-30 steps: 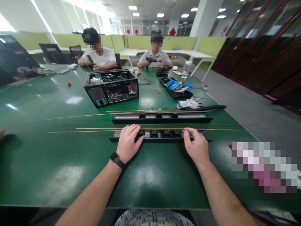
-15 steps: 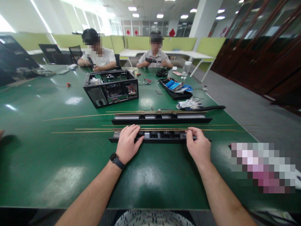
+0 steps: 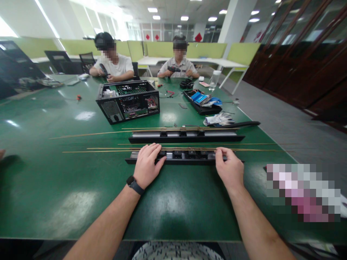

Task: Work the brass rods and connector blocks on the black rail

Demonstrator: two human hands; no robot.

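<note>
Several thin brass-coloured rods (image 3: 74,151) run sideways over a near black rail (image 3: 187,162) with a light inner strip and dark blocks. Across the left end of this rail lies my left hand (image 3: 148,164), fingers stretched flat over the rods and thumb out to the side. At the right end, my right hand (image 3: 230,167) pinches one thin rod between thumb and forefinger; the exact contact is partly hidden. Just beyond is a similar far black rail (image 3: 187,139), with more brass-coloured rods (image 3: 92,133) along its top.
On the green table (image 3: 173,206) stand an open computer case (image 3: 127,103), a black tray (image 3: 203,108) with blue packets, and white gloves (image 3: 219,119). Farther back is a clear bottle (image 3: 215,79). Two people sit opposite, one holding a power drill (image 3: 173,69). A blurred-out item (image 3: 303,191) lies right.
The pinched rod has slid slightly to the right, and my right hand has shifted a little the same way. My left hand stays where it was.
</note>
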